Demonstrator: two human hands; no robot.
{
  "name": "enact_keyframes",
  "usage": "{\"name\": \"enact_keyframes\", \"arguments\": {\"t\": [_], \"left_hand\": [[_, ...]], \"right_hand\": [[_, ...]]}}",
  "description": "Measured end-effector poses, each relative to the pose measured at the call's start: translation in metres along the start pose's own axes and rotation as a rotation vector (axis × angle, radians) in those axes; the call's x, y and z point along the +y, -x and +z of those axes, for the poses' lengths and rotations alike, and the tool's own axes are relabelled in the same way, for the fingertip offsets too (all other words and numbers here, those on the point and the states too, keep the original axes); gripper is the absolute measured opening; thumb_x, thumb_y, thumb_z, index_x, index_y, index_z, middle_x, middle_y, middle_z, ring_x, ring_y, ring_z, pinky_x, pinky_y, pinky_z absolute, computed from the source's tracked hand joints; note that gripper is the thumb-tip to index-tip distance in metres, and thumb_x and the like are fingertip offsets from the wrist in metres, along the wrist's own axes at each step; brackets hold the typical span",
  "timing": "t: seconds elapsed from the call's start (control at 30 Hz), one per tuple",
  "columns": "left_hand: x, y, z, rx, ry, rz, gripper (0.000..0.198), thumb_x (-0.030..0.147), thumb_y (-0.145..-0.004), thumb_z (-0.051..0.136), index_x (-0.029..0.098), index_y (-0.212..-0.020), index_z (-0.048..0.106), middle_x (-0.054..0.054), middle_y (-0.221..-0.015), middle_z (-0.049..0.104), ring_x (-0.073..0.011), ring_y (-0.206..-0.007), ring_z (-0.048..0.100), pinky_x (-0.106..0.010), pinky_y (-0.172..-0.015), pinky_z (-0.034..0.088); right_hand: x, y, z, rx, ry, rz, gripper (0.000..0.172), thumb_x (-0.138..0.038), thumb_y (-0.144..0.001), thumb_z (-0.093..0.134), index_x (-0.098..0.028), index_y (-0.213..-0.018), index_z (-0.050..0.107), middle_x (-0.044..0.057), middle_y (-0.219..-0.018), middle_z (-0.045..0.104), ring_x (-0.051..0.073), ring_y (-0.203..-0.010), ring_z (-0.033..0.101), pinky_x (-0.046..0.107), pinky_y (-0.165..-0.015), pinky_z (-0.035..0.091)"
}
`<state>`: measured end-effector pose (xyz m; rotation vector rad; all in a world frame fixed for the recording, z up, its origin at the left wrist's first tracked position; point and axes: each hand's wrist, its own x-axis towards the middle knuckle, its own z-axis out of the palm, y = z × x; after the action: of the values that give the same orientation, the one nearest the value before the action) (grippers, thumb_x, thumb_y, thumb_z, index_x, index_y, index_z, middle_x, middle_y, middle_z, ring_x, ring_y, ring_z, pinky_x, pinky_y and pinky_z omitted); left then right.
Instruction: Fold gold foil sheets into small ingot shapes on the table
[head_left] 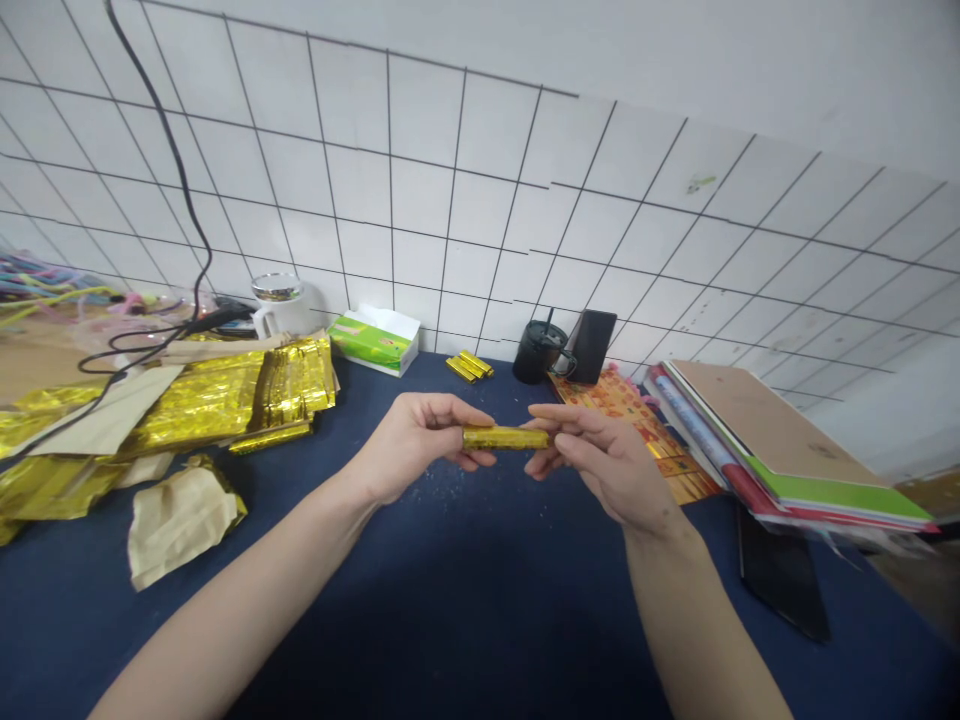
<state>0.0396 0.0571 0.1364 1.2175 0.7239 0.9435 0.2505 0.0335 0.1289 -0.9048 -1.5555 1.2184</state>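
Watching on my remote feed: two bare forearms reach in from the bottom of the head view, over a dark blue tablecloth point(450, 620).

Left hand: the left hand point(416, 445) is closed in a pinch, with thumb and fingers gripping one end of the gold foil roll.

Right hand: the right hand point(607, 465) is also grasping, its curled fingers point(559, 425) wrapped around the other end of the roll.

Held thing: the gold foil roll point(506, 438) lies level between both hands, well above the cloth and touching nothing else that I can see.

Beyond the hands: three small gold rolls point(469, 365) lie together on the cloth near the far edge, just beside a black tumbler point(538, 350) and a black phone point(592, 345) propped upright.

Left side: a heap of gold foil sheets point(225, 395) lies with crumpled tan paper point(180, 520) in front of it, and a black cable point(180, 170) hangs down the white tile wall point(450, 170). A white mug point(281, 310) and a green-and-white tissue box point(375, 340) stand behind the heap.

Right side: printed red-and-gold paper point(622, 405) lies under the edge of a stack of folders point(780, 450), with a dark tablet point(780, 570) in front.
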Motion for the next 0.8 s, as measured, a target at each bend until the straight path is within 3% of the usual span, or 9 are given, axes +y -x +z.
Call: {"name": "enact_keyframes", "arguments": {"t": [0.07,0.17,0.3,0.4,0.67,0.8], "left_hand": [[-0.001,-0.001,-0.001,0.000,0.066,-0.035,0.014,0.008,-0.064,0.060,0.010,-0.078,0.064,-0.005,-0.066,0.069,-0.0147,-0.059,0.067,-0.019,-0.054,0.051],[-0.002,-0.002,-0.002,-0.038,0.152,-0.092,0.014,0.010,-0.067,0.058,0.009,-0.080,0.063,-0.007,-0.069,0.069,-0.0160,-0.062,0.067,-0.020,-0.056,0.052],[-0.001,-0.001,-0.002,-0.099,0.230,-0.090,0.022,0.018,-0.075,0.055,0.006,-0.092,0.062,-0.013,-0.081,0.069,-0.0207,-0.072,0.067,-0.025,-0.062,0.053],[-0.003,0.000,-0.001,-0.090,0.197,-0.025,0.027,0.024,-0.076,0.060,0.008,-0.097,0.060,-0.013,-0.088,0.068,-0.0208,-0.077,0.067,-0.026,-0.064,0.053],[-0.010,-0.003,0.001,0.003,0.116,-0.023,0.023,0.024,-0.071,0.066,0.010,-0.088,0.061,-0.007,-0.072,0.069,-0.0160,-0.066,0.067,-0.023,-0.059,0.052],[-0.009,-0.003,0.001,-0.015,0.122,0.015,0.029,0.023,-0.071,0.067,0.011,-0.096,0.058,-0.006,-0.074,0.068,-0.0156,-0.066,0.067,-0.022,-0.059,0.052]], "right_hand": [[-0.002,0.001,0.004,-0.013,0.035,0.008,0.030,-0.025,-0.076,0.061,-0.022,-0.106,0.061,0.005,-0.097,0.066,0.016,-0.069,0.066,0.032,-0.066,0.054],[-0.002,0.003,0.012,0.044,0.092,0.031,0.029,-0.023,-0.073,0.066,-0.021,-0.101,0.063,0.003,-0.081,0.070,0.016,-0.069,0.067,0.032,-0.069,0.055],[0.000,0.002,0.017,0.144,0.111,0.045,0.026,-0.028,-0.075,0.064,-0.017,-0.098,0.064,0.003,-0.066,0.070,0.017,-0.061,0.067,0.033,-0.063,0.056],[0.001,-0.001,0.017,0.165,0.107,0.055,0.027,-0.031,-0.075,0.063,-0.015,-0.097,0.064,0.004,-0.068,0.070,0.018,-0.059,0.067,0.034,-0.061,0.057],[0.004,0.000,0.024,0.178,0.146,0.028,0.024,-0.031,-0.076,0.061,-0.017,-0.095,0.065,0.003,-0.069,0.069,0.018,-0.060,0.067,0.035,-0.062,0.057],[0.005,0.001,0.026,0.184,0.168,-0.040,0.028,-0.027,-0.075,0.063,-0.019,-0.102,0.062,0.002,-0.078,0.069,0.017,-0.065,0.067,0.035,-0.067,0.057]]}}
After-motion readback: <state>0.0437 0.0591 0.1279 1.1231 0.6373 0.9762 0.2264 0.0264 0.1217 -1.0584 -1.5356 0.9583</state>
